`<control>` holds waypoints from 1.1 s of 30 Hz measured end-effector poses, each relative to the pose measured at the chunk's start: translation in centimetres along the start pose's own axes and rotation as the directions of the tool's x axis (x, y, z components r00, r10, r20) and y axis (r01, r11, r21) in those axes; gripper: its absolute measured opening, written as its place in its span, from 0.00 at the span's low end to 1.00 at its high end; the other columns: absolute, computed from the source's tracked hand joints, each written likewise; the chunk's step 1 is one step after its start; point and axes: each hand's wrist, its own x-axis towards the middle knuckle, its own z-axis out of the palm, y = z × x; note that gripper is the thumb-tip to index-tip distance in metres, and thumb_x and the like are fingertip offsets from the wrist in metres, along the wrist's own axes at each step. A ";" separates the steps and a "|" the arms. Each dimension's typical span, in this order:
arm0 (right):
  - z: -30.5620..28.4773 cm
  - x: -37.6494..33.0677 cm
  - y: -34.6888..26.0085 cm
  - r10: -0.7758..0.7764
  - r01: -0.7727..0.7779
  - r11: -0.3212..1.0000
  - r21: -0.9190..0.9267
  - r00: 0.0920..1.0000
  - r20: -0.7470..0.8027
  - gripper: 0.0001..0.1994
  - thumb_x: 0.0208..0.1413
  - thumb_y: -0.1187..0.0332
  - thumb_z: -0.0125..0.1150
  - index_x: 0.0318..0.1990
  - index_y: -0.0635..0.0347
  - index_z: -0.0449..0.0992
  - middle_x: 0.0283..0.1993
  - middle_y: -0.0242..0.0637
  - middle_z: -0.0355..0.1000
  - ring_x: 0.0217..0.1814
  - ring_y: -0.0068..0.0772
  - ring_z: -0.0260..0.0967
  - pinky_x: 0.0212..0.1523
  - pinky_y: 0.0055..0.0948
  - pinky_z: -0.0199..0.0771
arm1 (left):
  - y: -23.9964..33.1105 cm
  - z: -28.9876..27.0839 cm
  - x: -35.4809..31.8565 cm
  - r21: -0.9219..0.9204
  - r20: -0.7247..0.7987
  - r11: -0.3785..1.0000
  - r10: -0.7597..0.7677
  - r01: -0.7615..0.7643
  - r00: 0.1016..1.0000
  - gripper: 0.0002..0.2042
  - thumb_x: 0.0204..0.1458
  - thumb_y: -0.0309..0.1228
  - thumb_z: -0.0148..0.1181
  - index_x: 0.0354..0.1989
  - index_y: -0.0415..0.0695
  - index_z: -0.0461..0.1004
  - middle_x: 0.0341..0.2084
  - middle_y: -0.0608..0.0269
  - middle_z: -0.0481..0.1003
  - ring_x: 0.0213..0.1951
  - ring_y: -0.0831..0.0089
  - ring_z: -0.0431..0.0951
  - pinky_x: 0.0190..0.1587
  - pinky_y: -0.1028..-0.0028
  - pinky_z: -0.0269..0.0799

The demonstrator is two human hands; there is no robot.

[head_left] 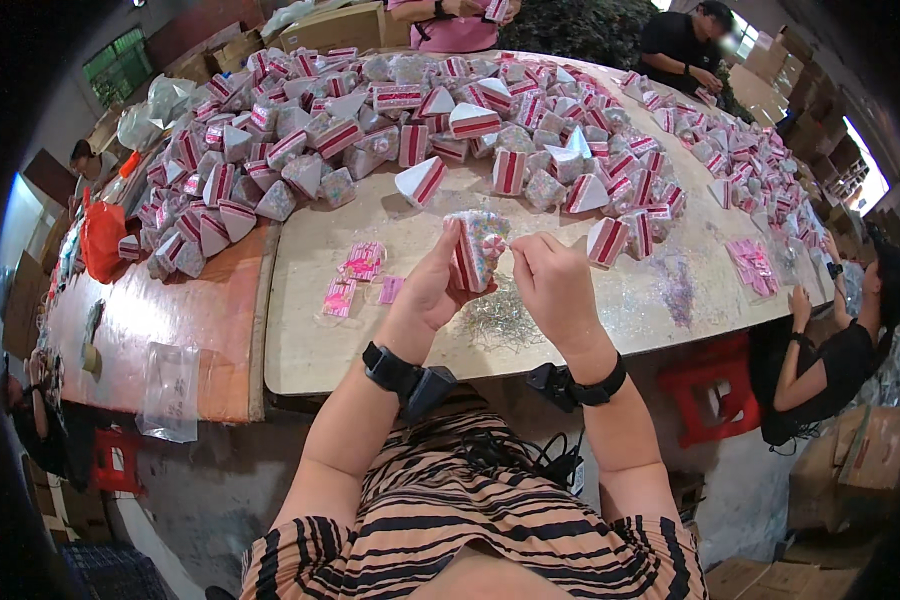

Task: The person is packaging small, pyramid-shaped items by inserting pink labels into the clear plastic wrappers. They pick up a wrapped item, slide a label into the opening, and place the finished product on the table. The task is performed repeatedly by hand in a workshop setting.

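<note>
My left hand (432,283) is closed around a toy cake slice (464,258) with red and white layers and a speckled side, held up over the near part of the table. A small pink-and-white swirl piece (494,246) sits against the slice's speckled side. Just right of it my right hand (558,285) is closed in a pinch, its fingertips close to the swirl piece. What the pinch holds, if anything, is too small to make out. Below both hands lies a scatter of thin silvery bits (510,325) on the table (370,340).
A big heap of similar cake slices (400,97) covers the table's far half. Pink printed cards (362,262) lie to the left, more pink packets (751,267) to the right. An orange bag (102,238) and a clear plastic bag (170,390) are at left. Other people work around the table.
</note>
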 end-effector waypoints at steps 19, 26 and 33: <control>-1.0 0.2 -0.2 0.279 -0.379 0.757 0.532 0.924 0.262 0.08 0.52 0.79 0.57 0.40 0.70 0.71 0.30 0.41 0.74 0.28 0.31 0.75 0.29 0.26 0.74 | 0.4 1.2 -1.5 0.185 -0.012 0.943 0.284 -0.276 0.959 0.15 0.62 0.40 0.51 0.48 0.41 0.67 0.40 0.61 0.75 0.41 0.71 0.79 0.38 0.73 0.77; -0.1 -0.4 1.5 0.314 -0.544 0.185 0.819 0.822 0.475 0.09 0.52 0.80 0.60 0.40 0.65 0.67 0.29 0.41 0.75 0.25 0.28 0.75 0.23 0.22 0.75 | -0.3 0.6 -1.5 0.125 0.020 0.973 0.193 -0.194 0.981 0.16 0.62 0.39 0.50 0.50 0.40 0.66 0.39 0.61 0.74 0.37 0.75 0.77 0.40 0.74 0.75; 1.1 -1.4 1.1 0.327 -0.655 0.265 0.708 0.751 0.573 0.07 0.53 0.77 0.61 0.37 0.63 0.68 0.27 0.34 0.73 0.22 0.21 0.71 0.21 0.20 0.73 | -1.8 -1.4 -1.5 0.340 -0.045 0.903 0.296 -0.264 0.954 0.15 0.63 0.39 0.50 0.49 0.41 0.67 0.38 0.64 0.73 0.39 0.79 0.74 0.40 0.76 0.72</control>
